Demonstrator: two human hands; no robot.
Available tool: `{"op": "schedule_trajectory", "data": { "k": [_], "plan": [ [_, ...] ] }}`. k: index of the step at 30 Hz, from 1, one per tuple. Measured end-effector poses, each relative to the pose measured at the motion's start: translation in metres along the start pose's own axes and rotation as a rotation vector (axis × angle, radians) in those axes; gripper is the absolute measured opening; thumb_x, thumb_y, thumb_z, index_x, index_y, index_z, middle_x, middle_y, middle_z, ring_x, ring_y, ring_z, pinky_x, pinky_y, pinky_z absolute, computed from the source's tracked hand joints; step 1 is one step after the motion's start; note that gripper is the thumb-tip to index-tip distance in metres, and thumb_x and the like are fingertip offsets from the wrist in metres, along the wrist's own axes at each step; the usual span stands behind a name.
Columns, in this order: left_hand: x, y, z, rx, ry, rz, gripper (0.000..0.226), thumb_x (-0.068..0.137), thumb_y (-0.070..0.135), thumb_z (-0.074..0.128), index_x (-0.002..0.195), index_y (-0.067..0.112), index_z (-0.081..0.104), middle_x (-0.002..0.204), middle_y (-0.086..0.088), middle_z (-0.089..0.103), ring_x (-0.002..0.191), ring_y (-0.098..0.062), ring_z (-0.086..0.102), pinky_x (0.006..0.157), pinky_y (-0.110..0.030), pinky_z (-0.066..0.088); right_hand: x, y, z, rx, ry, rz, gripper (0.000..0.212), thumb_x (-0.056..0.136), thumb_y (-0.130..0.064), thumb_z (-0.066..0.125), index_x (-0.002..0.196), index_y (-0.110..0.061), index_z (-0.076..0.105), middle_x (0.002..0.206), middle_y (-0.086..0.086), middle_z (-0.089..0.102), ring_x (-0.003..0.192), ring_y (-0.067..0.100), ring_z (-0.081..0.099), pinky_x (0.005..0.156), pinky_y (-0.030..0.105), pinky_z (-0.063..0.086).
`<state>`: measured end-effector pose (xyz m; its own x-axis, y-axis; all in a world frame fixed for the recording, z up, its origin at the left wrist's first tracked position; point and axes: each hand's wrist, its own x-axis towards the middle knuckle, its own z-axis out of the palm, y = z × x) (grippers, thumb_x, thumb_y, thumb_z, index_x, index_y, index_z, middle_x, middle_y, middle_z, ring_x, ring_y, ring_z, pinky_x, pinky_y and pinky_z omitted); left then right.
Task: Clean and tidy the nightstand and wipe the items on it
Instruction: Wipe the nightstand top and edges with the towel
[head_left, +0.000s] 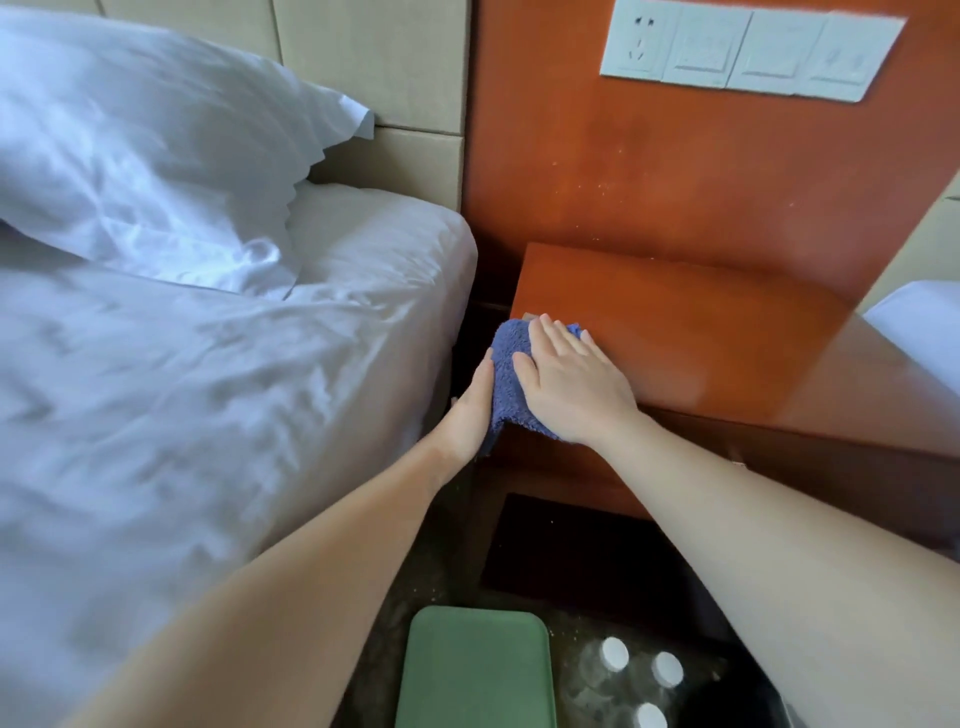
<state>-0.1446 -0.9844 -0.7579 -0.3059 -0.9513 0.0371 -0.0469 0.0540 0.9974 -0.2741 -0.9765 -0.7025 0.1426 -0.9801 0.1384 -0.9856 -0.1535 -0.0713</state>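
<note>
obs., head view. surroundings first: bed (182, 415) with rumpled white sheet ran along the left side of the nightstand (701, 332), a dark gap between them; white pillow (130, 156) lay at the head of the bed. orange wooden back panel (675, 156) rose behind the tabletop and carried a row of white wall switches (748, 49) high up. white bedding (919, 327) showed past the tabletop's right edge.

on the floor in front of the nightstand: a black rectangular piece (571, 551), a green tray (475, 670) nearer the camera, three white round caps (614, 653) just beside the tray's right side. pale specks lay scattered on the floor and the back panel.

blue cloth (506, 384) sat at the front-left corner of the tabletop, bunched. its long axis ran front to back along the left edge, and its near end drooped over the front edge.

right hand (571, 384): flat on top of the cloth, palm down, fingers straight and slightly spread, pointing to the back-left.

left hand (470, 410): edge-on at the left edge, laid against the cloth's left flank. the part visible was straight, the far fingers hidden behind the cloth.

both forearms crossed over the floor items, the right one hiding part of the black piece.
</note>
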Motion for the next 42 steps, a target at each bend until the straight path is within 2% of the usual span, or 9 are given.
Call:
{"op": "schedule_trajectory", "data": {
  "k": [3, 6, 11, 14, 21, 26, 34, 39, 42],
  "plan": [
    [-0.009, -0.006, -0.002, 0.404, 0.051, 0.102, 0.064, 0.098, 0.057, 0.014, 0.156, 0.033, 0.002, 0.163, 0.012, 0.009, 0.149, -0.007, 0.005, 0.121, -0.040, -0.010, -0.025, -0.001, 0.012, -0.078, 0.173, -0.032, 0.063, 0.103, -0.042, 0.020, 0.155, -0.008, 0.008, 0.162, 0.008, 0.009, 0.150, 0.018, 0.008, 0.122, 0.037, 0.005],
    [-0.025, -0.005, -0.003, 0.835, 0.168, 0.270, 0.063, 0.105, 0.032, 0.026, 0.153, 0.020, -0.013, 0.163, 0.006, -0.004, 0.149, -0.009, -0.003, 0.119, -0.041, -0.010, -0.052, 0.002, 0.033, -0.171, 0.332, -0.040, 0.068, 0.100, -0.036, 0.037, 0.154, -0.004, 0.009, 0.161, 0.012, 0.010, 0.149, 0.024, 0.010, 0.122, 0.041, 0.010],
    [-0.035, -0.024, -0.008, 1.569, 0.323, 0.697, 0.065, 0.095, 0.013, 0.041, 0.154, 0.007, 0.013, 0.161, -0.009, 0.015, 0.149, -0.027, 0.013, 0.119, -0.051, 0.000, -0.080, 0.012, 0.058, -0.283, 0.336, -0.038, 0.074, 0.096, -0.030, 0.041, 0.153, -0.004, 0.000, 0.161, 0.014, -0.006, 0.149, 0.025, -0.004, 0.122, 0.041, 0.007],
    [-0.034, -0.035, -0.010, 1.627, 0.303, 0.790, 0.066, 0.094, 0.011, 0.049, 0.153, 0.006, 0.019, 0.160, -0.010, 0.012, 0.148, -0.028, 0.012, 0.120, -0.049, 0.003, -0.082, 0.012, 0.067, -0.280, 0.354, -0.021, 0.077, 0.095, -0.032, 0.046, 0.153, -0.004, 0.004, 0.160, 0.013, -0.004, 0.149, 0.024, -0.004, 0.122, 0.040, 0.006],
    [-0.046, -0.070, -0.001, 1.609, 0.114, 0.638, 0.081, 0.085, 0.031, 0.060, 0.153, 0.010, 0.023, 0.161, -0.007, 0.019, 0.148, -0.025, 0.018, 0.119, -0.045, 0.012, -0.106, 0.024, 0.121, -0.175, 0.255, 0.039, 0.084, 0.088, -0.039, 0.060, 0.151, -0.004, 0.016, 0.159, 0.012, 0.019, 0.148, 0.024, 0.016, 0.119, 0.040, 0.022],
    [-0.053, -0.091, 0.019, 1.593, -0.010, 0.568, 0.083, 0.086, 0.042, 0.057, 0.153, 0.008, 0.022, 0.160, -0.009, 0.021, 0.147, -0.026, 0.022, 0.121, -0.041, 0.013, -0.122, 0.044, 0.138, -0.163, 0.221, 0.048, 0.082, 0.089, -0.039, 0.060, 0.151, -0.006, 0.019, 0.159, 0.009, 0.021, 0.147, 0.021, 0.019, 0.115, 0.039, 0.016],
    [-0.055, -0.092, 0.062, 1.525, -0.109, 0.532, 0.093, 0.081, 0.042, 0.058, 0.154, 0.007, 0.013, 0.160, -0.008, 0.006, 0.148, -0.030, 0.015, 0.119, -0.042, 0.016, -0.146, 0.080, 0.127, -0.218, 0.211, 0.066, 0.074, 0.092, -0.036, 0.051, 0.152, -0.011, 0.017, 0.160, 0.004, 0.017, 0.147, 0.015, 0.018, 0.117, 0.040, 0.015],
    [-0.055, -0.080, 0.123, 1.546, -0.242, 0.564, 0.096, 0.082, 0.033, 0.054, 0.154, 0.006, -0.003, 0.160, -0.010, -0.013, 0.149, -0.029, -0.006, 0.122, -0.042, 0.003, -0.178, 0.129, 0.112, -0.251, 0.145, 0.167, 0.083, 0.081, -0.030, 0.068, 0.149, -0.009, 0.025, 0.155, 0.005, 0.031, 0.143, 0.017, 0.029, 0.119, 0.038, 0.023],
    [-0.056, -0.068, 0.174, 1.548, -0.311, 0.587, 0.088, 0.079, 0.032, 0.054, 0.153, 0.002, 0.017, 0.160, -0.018, 0.018, 0.146, -0.034, 0.021, 0.121, -0.042, 0.019, -0.200, 0.164, 0.096, -0.267, 0.125, 0.218, 0.076, 0.074, -0.018, 0.073, 0.143, -0.006, 0.044, 0.147, 0.008, 0.045, 0.137, 0.019, 0.043, 0.111, 0.039, 0.031]
  ]
}}
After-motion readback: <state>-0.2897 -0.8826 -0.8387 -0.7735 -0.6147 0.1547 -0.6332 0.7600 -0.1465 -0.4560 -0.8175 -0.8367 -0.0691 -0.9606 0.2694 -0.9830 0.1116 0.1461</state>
